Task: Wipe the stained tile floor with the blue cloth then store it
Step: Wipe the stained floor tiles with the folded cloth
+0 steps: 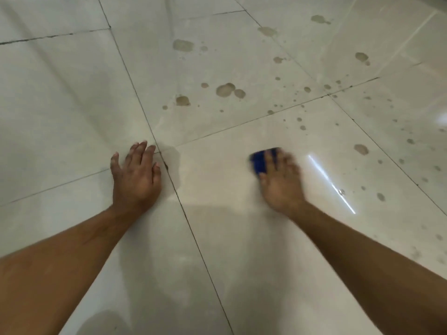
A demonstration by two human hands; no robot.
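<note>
Pressing a crumpled blue cloth (260, 162) onto glossy stained tile floor (242, 105), right hand (281, 182)

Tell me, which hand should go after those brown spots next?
The right hand, most likely. It already presses the blue cloth on the floor, and the brown spots lie ahead and to its right. The left hand is flat on the tile, empty, propping the person.

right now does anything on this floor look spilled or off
Yes. Brownish stains dot the tile floor ahead and to the right, beyond the right hand pressing the blue cloth. A damp-looking patch lies beside the left hand.
</note>
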